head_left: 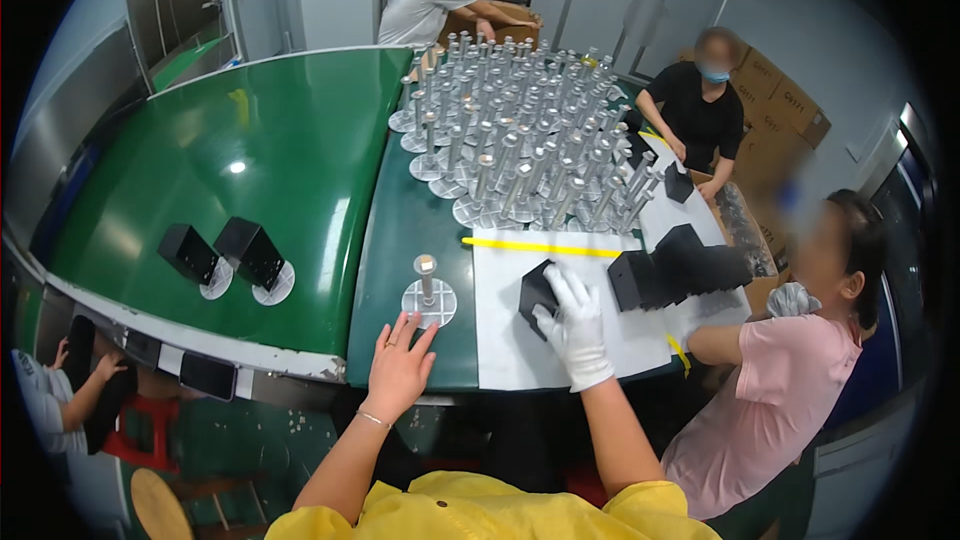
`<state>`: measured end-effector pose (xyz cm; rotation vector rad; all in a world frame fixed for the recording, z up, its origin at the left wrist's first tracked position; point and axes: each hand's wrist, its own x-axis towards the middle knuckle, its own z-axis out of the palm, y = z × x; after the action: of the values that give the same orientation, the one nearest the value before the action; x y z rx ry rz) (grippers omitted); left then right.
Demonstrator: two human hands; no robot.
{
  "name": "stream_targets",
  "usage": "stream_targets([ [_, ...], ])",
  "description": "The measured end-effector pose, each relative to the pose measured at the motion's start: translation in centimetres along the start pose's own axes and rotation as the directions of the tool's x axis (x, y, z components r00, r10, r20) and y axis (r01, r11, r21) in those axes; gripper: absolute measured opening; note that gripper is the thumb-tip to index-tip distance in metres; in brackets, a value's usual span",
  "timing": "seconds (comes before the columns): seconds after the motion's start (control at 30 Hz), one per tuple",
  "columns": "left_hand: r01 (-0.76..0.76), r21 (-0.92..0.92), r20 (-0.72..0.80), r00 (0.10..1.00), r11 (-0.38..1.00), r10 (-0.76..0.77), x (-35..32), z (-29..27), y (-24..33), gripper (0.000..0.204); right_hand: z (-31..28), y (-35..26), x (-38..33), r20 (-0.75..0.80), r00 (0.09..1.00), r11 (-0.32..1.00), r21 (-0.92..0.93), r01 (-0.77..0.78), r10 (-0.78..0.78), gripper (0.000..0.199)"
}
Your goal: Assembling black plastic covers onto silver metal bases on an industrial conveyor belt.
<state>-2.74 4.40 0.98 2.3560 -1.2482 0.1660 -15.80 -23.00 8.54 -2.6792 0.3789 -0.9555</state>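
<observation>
Brown cardboard boxes (778, 105) stacked at the far right wall.

We look down from a single head-worn fisheye camera, close above our own forearms, facing forward across the green table (300, 140). Straight edges bow toward the dark rim; co-workers sit at the far and right sides.

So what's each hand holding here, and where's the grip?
Right hand grips a black box by its right edge. Left hand holds nothing, fingers spread beside the metal post base.
</observation>
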Motion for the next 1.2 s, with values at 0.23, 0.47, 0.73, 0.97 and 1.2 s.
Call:
stream_targets([
  [0.23,0.015,0.014,-0.001,1.0,1.0,-0.015,-0.9,-0.1,-0.6,0.05,-0.9,-7.0,7.5,-0.133,0.979,0.943,0.275,0.188,-0.157,0.059],
  [0.47,-0.013,-0.02,-0.011,1.0,1.0,0.013,0.3,0.5,0.3,0.048,7.8,-10.8,6.5,-0.116,0.908,0.815,0.406,0.413,-0.402,0.057],
  [0.73,0.039,0.141,-0.044,0.998,0.989,-0.034,3.6,5.2,-3.0,0.048,9.1,-11.6,5.5,-0.143,0.919,0.821,0.414,0.393,-0.368,0.054],
  [0.97,0.053,0.335,-0.043,0.998,0.941,-0.04,3.9,2.5,-6.0,0.041,-0.1,-0.2,6.8,-0.198,0.972,0.985,0.097,0.146,-0.124,0.052],
  [1.2,0.327,0.423,-0.172,0.944,0.845,-0.28,2.9,-4.4,-13.2,0.032,-12.8,20.7,7.6,-0.111,0.964,0.871,-0.412,-0.267,0.243,0.059],
])
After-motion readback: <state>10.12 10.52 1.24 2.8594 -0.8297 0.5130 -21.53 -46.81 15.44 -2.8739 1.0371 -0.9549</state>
